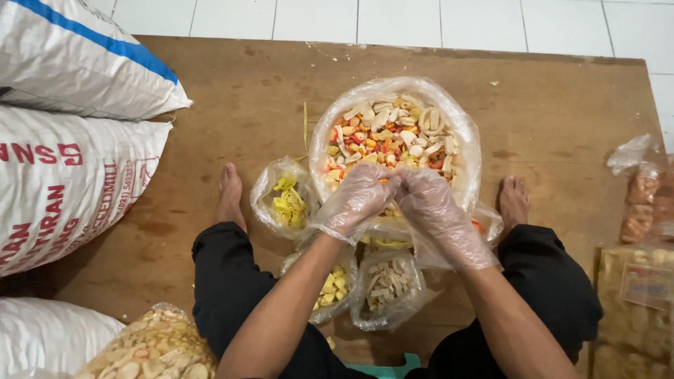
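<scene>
Both hands wear thin clear plastic gloves and meet at the near rim of the big bag of mixed crackers (393, 137). The left hand (354, 200) is curled, its fingertips pinched against those of the right hand (434, 210); they seem to grip the bag's edge or a few pieces between them, but I cannot tell which. The bag stands open straight ahead of the hands, its film rolled down around a heap of white, orange, red and yellow pieces.

The crackers look dry, light and brittle, so a loose scoop would likely suit them better than a squeeze. The film looks soft and slippery; the rolled rim is probably the surest place to hold.

3 small bags lie close: 1 of yellow pieces (286, 200) just beyond the left hand, another (330, 288) under the left wrist, and 1 of pale pieces (387, 284) below both hands.
</scene>
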